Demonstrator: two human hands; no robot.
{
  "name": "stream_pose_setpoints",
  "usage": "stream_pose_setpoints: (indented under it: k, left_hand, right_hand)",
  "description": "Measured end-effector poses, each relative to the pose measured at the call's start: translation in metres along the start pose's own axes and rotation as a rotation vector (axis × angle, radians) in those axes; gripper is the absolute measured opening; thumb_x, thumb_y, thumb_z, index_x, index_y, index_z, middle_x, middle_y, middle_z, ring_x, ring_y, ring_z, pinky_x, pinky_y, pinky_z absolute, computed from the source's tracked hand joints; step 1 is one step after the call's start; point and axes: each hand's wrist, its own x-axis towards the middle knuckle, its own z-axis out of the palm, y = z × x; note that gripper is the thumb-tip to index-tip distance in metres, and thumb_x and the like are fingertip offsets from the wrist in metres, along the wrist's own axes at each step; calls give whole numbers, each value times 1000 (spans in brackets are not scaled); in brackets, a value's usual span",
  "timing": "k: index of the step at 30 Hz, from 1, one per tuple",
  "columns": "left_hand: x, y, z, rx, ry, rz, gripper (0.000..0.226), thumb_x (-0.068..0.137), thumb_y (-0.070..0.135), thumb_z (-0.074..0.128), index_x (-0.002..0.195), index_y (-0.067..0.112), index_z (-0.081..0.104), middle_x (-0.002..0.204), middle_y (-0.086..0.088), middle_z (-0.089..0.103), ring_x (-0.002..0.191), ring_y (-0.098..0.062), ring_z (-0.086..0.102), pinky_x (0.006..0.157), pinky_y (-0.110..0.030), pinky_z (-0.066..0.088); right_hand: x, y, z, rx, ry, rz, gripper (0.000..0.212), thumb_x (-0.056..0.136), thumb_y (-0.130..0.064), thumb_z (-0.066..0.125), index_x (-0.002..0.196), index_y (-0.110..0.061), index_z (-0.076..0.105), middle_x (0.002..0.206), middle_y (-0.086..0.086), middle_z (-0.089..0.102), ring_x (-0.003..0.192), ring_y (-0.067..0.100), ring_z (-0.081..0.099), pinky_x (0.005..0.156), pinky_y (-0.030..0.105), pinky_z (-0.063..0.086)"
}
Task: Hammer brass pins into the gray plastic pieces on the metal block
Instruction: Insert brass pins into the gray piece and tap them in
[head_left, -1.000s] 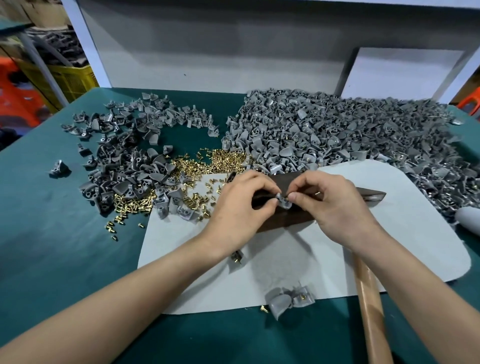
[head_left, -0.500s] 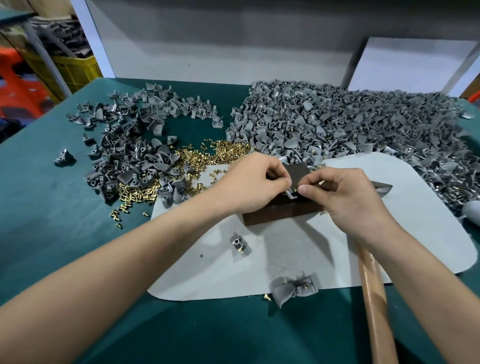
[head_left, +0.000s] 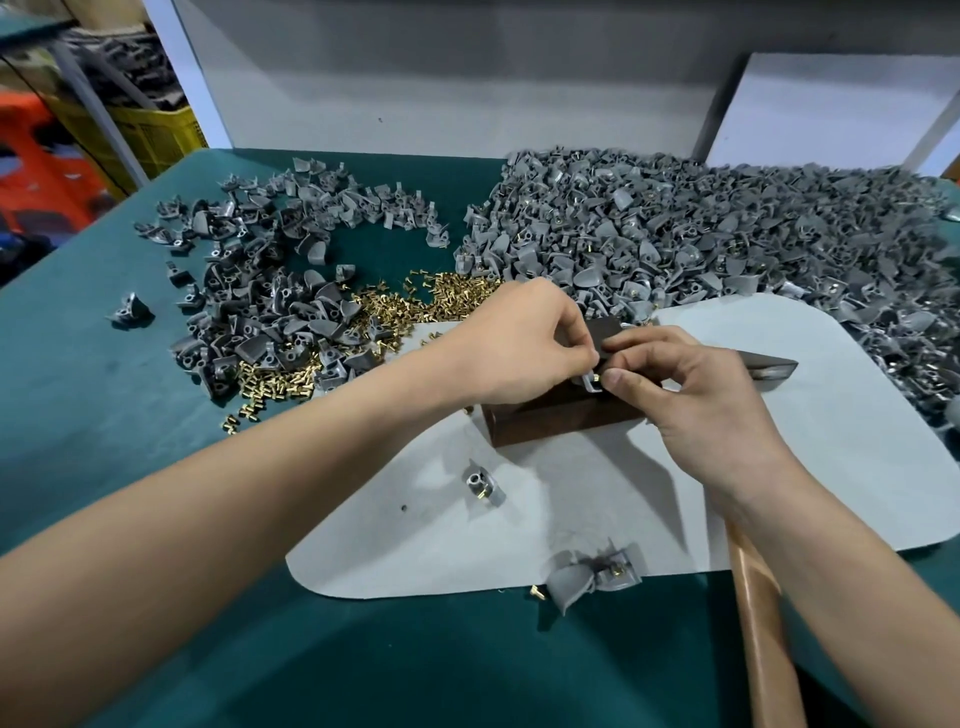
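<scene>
Right now the left hand (head_left: 524, 348) pinches a gray plastic piece (head_left: 586, 384) on top of the dark metal block (head_left: 550, 422), which sits on the pale mat (head_left: 810, 467), while the right hand (head_left: 691, 400) pinches a brass pin (head_left: 596, 378) against that piece. The hammer (head_left: 761, 613) lies under the right wrist; loose pins (head_left: 447, 295) and heaped gray pieces (head_left: 675, 234) lie behind

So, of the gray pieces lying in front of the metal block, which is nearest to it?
The single piece showing a brass pin, alone mid-mat; the others cluster at the mat's near edge.
</scene>
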Motion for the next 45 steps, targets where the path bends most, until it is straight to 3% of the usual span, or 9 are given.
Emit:
stream_pose_setpoints:
  k: [3,8,13,18,24,29,45]
  left_hand:
    - [1,1,-1,-35,-29,-8,11,88,17,65,80,17,72,76,-2,74,73,-2,63,67,-7,42]
    - [2,2,-2,-71,-47,-25,12,88,15,65,78,17,71,70,1,73,61,5,60,61,-4,42]
    - [2,3,-2,-63,-50,-33,13,88,16,66,77,17,72,71,1,74,60,5,60,63,-6,43]
    - [2,4,-2,-89,-64,-34,11,88,14,66,80,13,73,73,-3,75,74,-6,68,81,-21,51]
    - [2,4,0,-84,-53,-33,11,88,15,67,80,13,74,74,-2,75,75,-4,67,82,-21,50]
    - [1,4,-1,-97,-52,-36,12,88,14,66,78,14,73,72,-2,74,73,-4,67,80,-20,51]
    - [-1,4,0,-102,-48,-23,10,87,13,66,79,13,72,74,-4,74,75,-7,69,82,-24,53]
  right_hand:
    - [-1,1,1,8,15,5,25,81,-1,69,66,-21,67,96,-12,61,80,-8,55,75,4,38]
    - [-1,0,2,65,24,40,27,81,-2,69,63,-23,67,95,-14,62,86,-4,56,79,9,38]
    - [-3,1,1,23,46,41,28,81,-5,71,62,-25,67,95,-13,63,91,6,57,89,24,38]
    - [-4,1,2,79,44,36,28,80,-4,71,61,-24,68,91,-13,63,87,2,58,81,17,38]
    - [-3,5,0,100,75,60,26,80,-3,70,62,-21,68,89,-9,65,68,-3,51,66,17,32]
    - [-4,3,3,30,92,39,25,80,-4,71,64,-23,67,90,-9,65,91,6,59,85,20,39]
    - [-5,0,4,-22,82,40,26,81,-4,70,64,-24,67,91,-8,63,85,2,57,77,10,39]
